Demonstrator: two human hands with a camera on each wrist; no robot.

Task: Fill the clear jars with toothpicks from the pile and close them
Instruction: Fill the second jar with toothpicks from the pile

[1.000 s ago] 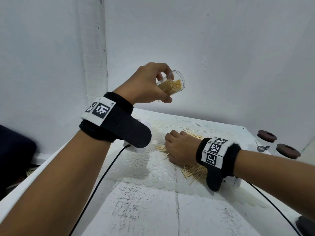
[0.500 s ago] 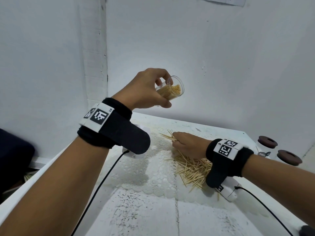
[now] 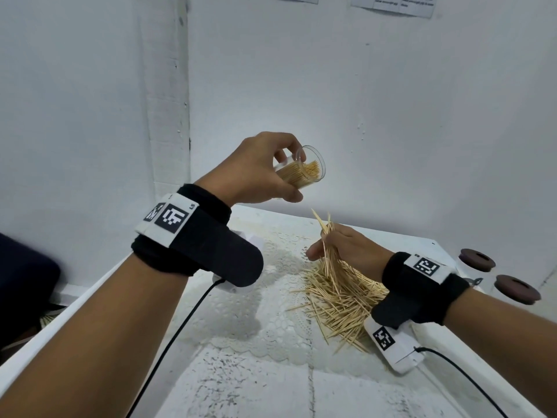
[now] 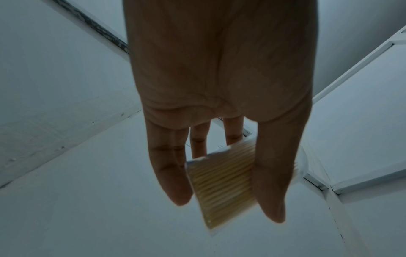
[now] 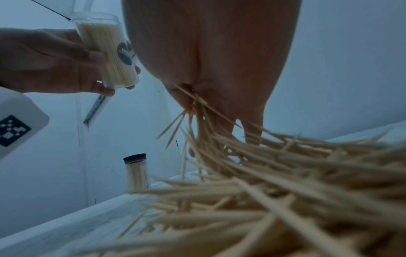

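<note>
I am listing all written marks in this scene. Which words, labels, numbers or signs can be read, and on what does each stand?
No text can be read with certainty.
Paper sheets on the wall: printed lines, too small.
Wristband tags and camera housing: square code patterns, no words.
Clear jar: round grey emblem, blurred.

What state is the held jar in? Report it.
Open and tipped: the jar in the left hand has no lid, mouth angled sideways, toothpicks inside.

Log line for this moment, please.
left hand: holds open jar, part full | right hand: grips toothpicks above pile | next: likely load jar
</note>
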